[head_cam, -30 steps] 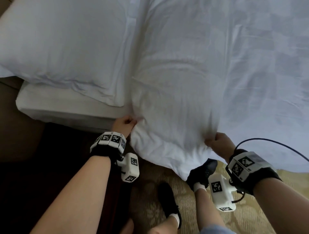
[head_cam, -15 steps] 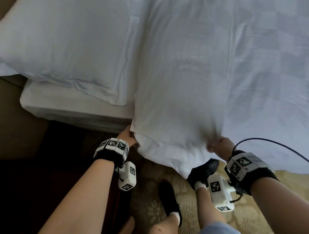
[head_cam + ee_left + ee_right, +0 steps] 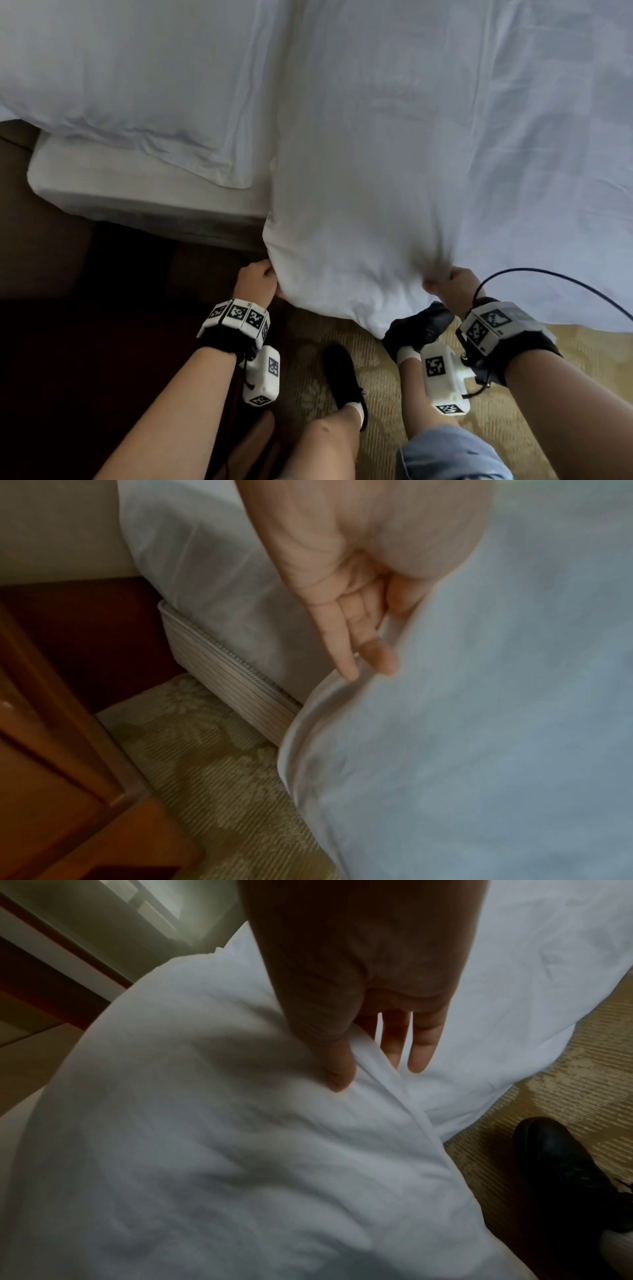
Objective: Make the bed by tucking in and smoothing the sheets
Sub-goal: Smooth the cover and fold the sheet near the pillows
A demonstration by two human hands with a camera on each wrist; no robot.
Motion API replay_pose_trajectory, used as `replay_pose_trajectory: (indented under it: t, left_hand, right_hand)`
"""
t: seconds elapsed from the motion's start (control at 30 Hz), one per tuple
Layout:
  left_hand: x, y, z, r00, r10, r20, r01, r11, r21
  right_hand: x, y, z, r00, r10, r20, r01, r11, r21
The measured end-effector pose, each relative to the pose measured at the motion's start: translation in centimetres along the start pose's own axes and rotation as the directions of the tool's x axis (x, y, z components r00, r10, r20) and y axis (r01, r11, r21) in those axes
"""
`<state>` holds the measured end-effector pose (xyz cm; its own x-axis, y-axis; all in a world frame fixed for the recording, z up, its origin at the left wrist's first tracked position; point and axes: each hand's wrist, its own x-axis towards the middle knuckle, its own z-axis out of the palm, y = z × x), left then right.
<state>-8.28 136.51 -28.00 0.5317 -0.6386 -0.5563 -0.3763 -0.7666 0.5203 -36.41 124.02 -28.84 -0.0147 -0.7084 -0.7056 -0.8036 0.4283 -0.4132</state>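
Note:
A white duvet [image 3: 376,171] covers the bed and its near edge hangs over the mattress [image 3: 137,192] side toward the floor. My left hand [image 3: 270,284] grips the duvet's left hanging corner, just below the mattress edge. In the left wrist view, the left hand [image 3: 366,658] has its fingers curled on the hem of the duvet [image 3: 479,723]. My right hand [image 3: 436,282] grips a bunched fold of the same edge further right. In the right wrist view, the right hand [image 3: 369,1066] pinches a ridge of the duvet [image 3: 205,1150] between thumb and fingers.
A white pillow [image 3: 120,78] lies at the bed's head, left of the duvet. A wooden nightstand [image 3: 51,750] stands close on the left. My black shoes [image 3: 342,377] are on the patterned carpet [image 3: 582,377] under the duvet edge. A black cable [image 3: 548,277] arcs from the right wrist.
My left hand has dropped from the mattress top to below its edge, drawing the duvet corner down. The right hand has kept its grip in nearly the same spot.

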Motion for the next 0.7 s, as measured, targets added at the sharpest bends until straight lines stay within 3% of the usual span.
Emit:
replay_pose_trajectory:
  t: [0.1,0.2,0.27,0.4,0.7]
  left_hand:
    - [-0.3,-0.1,-0.2,1.000,-0.014,-0.016,0.015,0.995,0.103]
    - [-0.7,0.3,-0.9,0.996,0.017,0.093,-0.053,0.912,0.407]
    - [-0.8,0.6,-1.1,0.988,0.002,0.153,-0.079,0.862,0.500]
    - [0.0,0.4,-0.8,0.986,-0.015,0.163,-0.076,0.842,0.534]
    - [-0.6,-3.5,1.2,0.985,-0.122,0.123,0.028,0.812,0.582]
  right_hand:
    - [0.0,-0.2,0.3,1.000,-0.001,0.000,0.001,0.999,-0.048]
    - [-0.1,-0.2,0.2,1.000,-0.009,-0.001,0.009,0.996,-0.085]
    - [-0.2,-0.3,0.1,1.000,-0.022,0.007,0.023,0.994,-0.110]
    - [-0.4,-0.4,0.2,0.998,-0.051,0.027,0.055,0.979,-0.194]
    - [-1.2,0.9,0.5,0.993,-0.082,-0.085,0.061,0.970,-0.235]
